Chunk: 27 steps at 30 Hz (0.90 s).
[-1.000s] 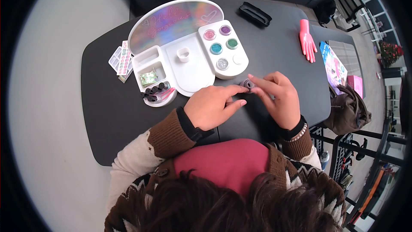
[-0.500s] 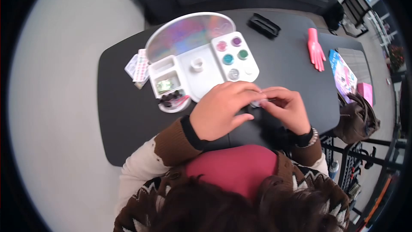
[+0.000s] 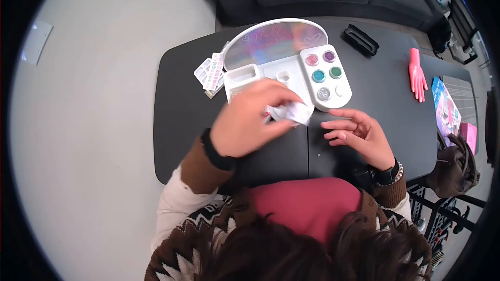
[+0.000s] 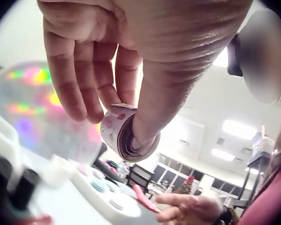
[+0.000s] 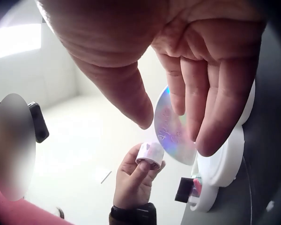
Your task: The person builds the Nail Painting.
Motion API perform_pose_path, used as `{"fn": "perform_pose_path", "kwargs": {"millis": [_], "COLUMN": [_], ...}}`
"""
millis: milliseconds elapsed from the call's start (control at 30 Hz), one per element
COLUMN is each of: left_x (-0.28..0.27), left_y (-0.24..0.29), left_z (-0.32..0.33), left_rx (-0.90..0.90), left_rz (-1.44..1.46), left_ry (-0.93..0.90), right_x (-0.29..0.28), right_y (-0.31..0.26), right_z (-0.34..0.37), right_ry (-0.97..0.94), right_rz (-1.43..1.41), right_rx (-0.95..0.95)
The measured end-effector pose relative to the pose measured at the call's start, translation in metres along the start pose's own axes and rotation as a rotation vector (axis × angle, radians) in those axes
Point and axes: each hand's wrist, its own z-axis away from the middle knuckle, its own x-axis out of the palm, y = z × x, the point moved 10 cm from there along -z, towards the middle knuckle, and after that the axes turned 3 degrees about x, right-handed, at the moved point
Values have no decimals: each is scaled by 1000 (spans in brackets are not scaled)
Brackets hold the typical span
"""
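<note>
In the head view my left hand is over the left front part of the white vanity case. It pinches a small coiled roll of pale printed strip, blurred there. The left wrist view shows the roll between thumb and fingers, pink marks on its outside and dark layers coiled inside. My right hand is apart from it, right of the case's front, its fingers loosely bent and holding nothing. In the right wrist view its thumb and fingers stand apart, with the left hand and roll beyond.
Several glitter pots sit in the case's right wing; a small white cup stands in its middle. Sticker sheets lie left of it. A black tray, a pink model hand and a tiny light speck are on the table.
Both hands were together at the roll in front of the case. The left hand has carried the roll left over the case, and the right hand has let go. The head view has shifted.
</note>
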Motion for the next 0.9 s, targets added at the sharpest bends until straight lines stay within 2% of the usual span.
{"fn": "perform_pose_path", "kwargs": {"millis": [33,133,167,267,533,600,633,700,767,833,867,900], "left_x": [-25,-64,-64,-53,-40,-38,-37,-45,-58,-98,-114,-121], "left_y": [-6,-51,-62,-104,-123,-114,-118,-81,-82,-115,-140,-145], "left_z": [1,9,14,25,24,20,18,11,17,33,47,47], "left_rx": [-4,-150,-148,-302,-335,-220,-222,188,149,-196,-430,-428], "left_rz": [-42,-287,-292,-202,-200,-270,-273,-398,-359,-293,-325,-326], "left_ry": [76,98,95,35,-63,-68,-62,31,87,312,343,345], "right_x": [-2,-18,-19,-25,-32,-32,-31,-29,-29,-33,-34,-36], "right_y": [1,3,3,9,15,13,11,12,15,17,17,16], "right_z": [0,2,3,5,9,8,8,7,7,8,7,8], "right_ry": [-1,91,91,136,189,196,203,192,190,215,212,217], "right_rz": [-8,84,79,81,137,155,170,171,171,169,169,175], "right_rx": [-6,-50,-55,-47,-55,-58,-61,-59,-59,-64,-67,-72]}}
